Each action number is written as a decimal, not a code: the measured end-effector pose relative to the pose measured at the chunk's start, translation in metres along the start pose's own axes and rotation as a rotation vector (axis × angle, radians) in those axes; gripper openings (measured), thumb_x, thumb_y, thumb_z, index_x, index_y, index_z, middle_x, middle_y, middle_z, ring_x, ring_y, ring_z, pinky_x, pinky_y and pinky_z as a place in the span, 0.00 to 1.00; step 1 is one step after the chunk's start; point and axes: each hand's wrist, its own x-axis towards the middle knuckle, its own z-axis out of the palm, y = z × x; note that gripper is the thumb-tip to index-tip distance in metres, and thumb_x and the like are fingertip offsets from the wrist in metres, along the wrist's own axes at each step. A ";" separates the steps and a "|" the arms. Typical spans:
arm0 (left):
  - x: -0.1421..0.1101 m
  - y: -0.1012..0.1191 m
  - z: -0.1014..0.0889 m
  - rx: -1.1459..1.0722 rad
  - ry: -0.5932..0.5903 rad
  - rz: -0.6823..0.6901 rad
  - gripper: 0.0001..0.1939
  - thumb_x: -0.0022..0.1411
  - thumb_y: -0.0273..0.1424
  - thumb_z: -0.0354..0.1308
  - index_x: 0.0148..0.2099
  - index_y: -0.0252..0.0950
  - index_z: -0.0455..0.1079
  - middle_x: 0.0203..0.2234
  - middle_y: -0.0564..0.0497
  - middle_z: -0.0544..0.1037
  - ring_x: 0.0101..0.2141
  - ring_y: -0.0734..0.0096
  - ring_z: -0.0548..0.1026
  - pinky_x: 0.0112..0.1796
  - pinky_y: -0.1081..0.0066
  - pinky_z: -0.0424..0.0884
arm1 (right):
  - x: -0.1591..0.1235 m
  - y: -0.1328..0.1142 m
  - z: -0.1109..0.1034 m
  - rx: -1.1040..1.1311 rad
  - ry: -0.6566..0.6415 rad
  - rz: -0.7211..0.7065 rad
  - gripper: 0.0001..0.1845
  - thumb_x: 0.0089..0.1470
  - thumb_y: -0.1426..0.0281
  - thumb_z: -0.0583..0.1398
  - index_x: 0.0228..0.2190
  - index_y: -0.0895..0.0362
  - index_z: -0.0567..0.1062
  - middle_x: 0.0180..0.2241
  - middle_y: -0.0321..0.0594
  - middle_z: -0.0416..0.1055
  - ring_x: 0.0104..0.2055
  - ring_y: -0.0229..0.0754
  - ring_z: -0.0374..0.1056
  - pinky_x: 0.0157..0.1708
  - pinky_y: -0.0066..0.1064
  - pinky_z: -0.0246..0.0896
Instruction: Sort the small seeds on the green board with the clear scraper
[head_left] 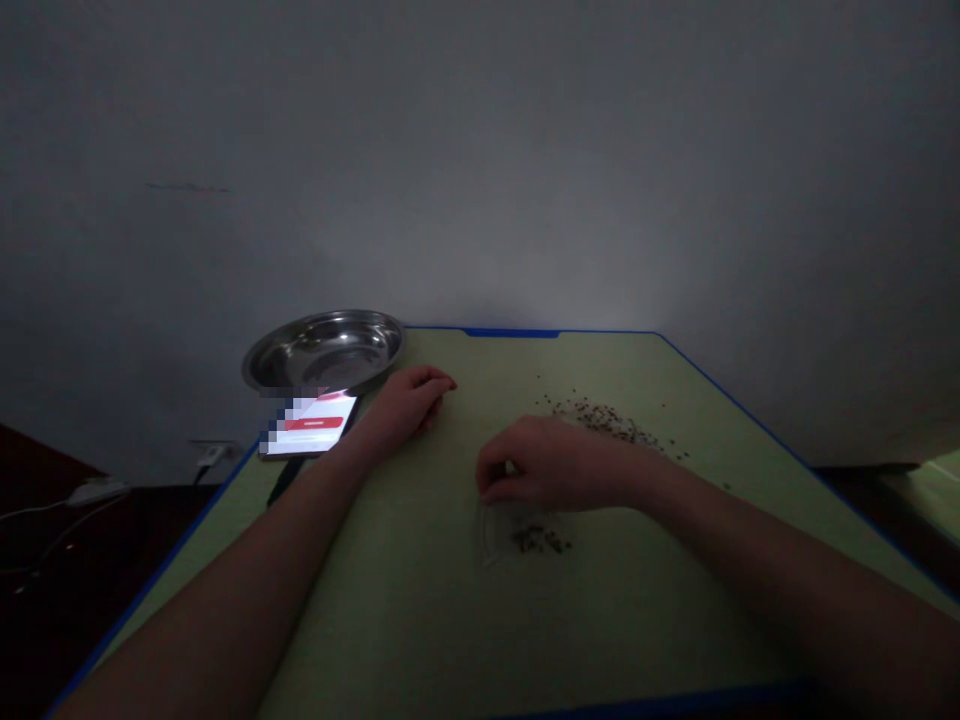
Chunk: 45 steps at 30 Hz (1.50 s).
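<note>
My right hand (pixel 536 460) is bent over the middle of the table, thumb and index finger pinched together at the upper edge of a clear see-through plastic thing (pixel 489 540). Its exact shape is hard to make out in the dim light. Small dark seeds or beans (pixel 541 540) lie in a cluster within or beside it. A larger scatter of the same dark bits (pixel 615 422) spreads beyond my right wrist. Farther left, my left hand (pixel 416 400) rests near the table with its fingers curled and closed; anything between its fingertips is too small to tell.
A wide stainless steel basin (pixel 326 350) stands at the table's far left corner. In front of it lies a tablet or phone (pixel 315 425) with a lit screen, beside my left forearm. The pale green table (pixel 420 600) has a blue edge. A wall rises behind it.
</note>
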 end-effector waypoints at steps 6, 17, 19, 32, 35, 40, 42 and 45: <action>0.001 -0.002 -0.001 0.031 0.001 0.012 0.10 0.56 0.35 0.52 0.35 0.35 0.70 0.12 0.59 0.62 0.13 0.80 0.60 0.15 0.79 0.54 | -0.045 0.003 -0.011 0.040 0.186 0.196 0.06 0.54 0.70 0.58 0.30 0.56 0.76 0.26 0.33 0.73 0.25 0.32 0.63 0.26 0.24 0.54; 0.004 -0.003 0.000 0.003 0.005 -0.019 0.09 0.58 0.32 0.51 0.36 0.35 0.70 0.12 0.58 0.63 0.12 0.80 0.60 0.14 0.78 0.54 | -0.110 0.015 0.001 0.064 0.255 0.434 0.08 0.56 0.68 0.57 0.31 0.55 0.76 0.27 0.35 0.73 0.27 0.35 0.64 0.27 0.27 0.57; 0.004 -0.003 0.000 0.012 0.007 -0.018 0.08 0.58 0.32 0.51 0.36 0.35 0.70 0.12 0.58 0.63 0.13 0.80 0.60 0.15 0.78 0.54 | -0.112 0.015 0.005 0.057 0.246 0.430 0.08 0.56 0.68 0.57 0.31 0.55 0.76 0.28 0.35 0.73 0.27 0.35 0.65 0.27 0.27 0.57; 0.002 -0.001 0.001 -0.005 0.008 -0.019 0.08 0.59 0.31 0.50 0.35 0.35 0.70 0.12 0.58 0.63 0.12 0.80 0.59 0.15 0.78 0.53 | -0.096 -0.014 0.020 0.024 0.210 0.360 0.07 0.56 0.69 0.57 0.32 0.51 0.77 0.29 0.31 0.75 0.30 0.34 0.68 0.31 0.27 0.58; 0.002 0.000 0.002 -0.007 0.004 -0.023 0.08 0.59 0.31 0.50 0.35 0.35 0.69 0.12 0.58 0.62 0.12 0.80 0.59 0.14 0.78 0.53 | -0.098 -0.014 0.021 0.012 0.218 0.376 0.07 0.56 0.69 0.58 0.32 0.52 0.77 0.30 0.32 0.76 0.32 0.35 0.68 0.33 0.28 0.58; 0.001 0.000 0.002 -0.020 0.005 -0.028 0.07 0.59 0.30 0.50 0.34 0.35 0.69 0.13 0.58 0.62 0.12 0.81 0.59 0.15 0.78 0.53 | -0.101 -0.017 0.024 0.027 0.192 0.384 0.07 0.56 0.70 0.57 0.31 0.52 0.77 0.29 0.31 0.75 0.30 0.35 0.68 0.32 0.28 0.58; 0.002 0.000 0.002 -0.014 -0.001 -0.019 0.08 0.59 0.31 0.50 0.35 0.35 0.69 0.13 0.58 0.62 0.13 0.81 0.59 0.15 0.78 0.53 | -0.100 -0.019 0.025 0.042 0.192 0.375 0.07 0.56 0.70 0.57 0.31 0.52 0.77 0.29 0.31 0.75 0.31 0.35 0.68 0.33 0.27 0.58; 0.003 -0.002 0.002 -0.007 -0.007 -0.010 0.08 0.59 0.31 0.51 0.35 0.35 0.69 0.12 0.58 0.62 0.13 0.80 0.59 0.15 0.78 0.53 | -0.097 -0.020 0.026 0.031 0.203 0.366 0.07 0.56 0.70 0.57 0.31 0.52 0.77 0.30 0.32 0.76 0.32 0.35 0.69 0.33 0.28 0.58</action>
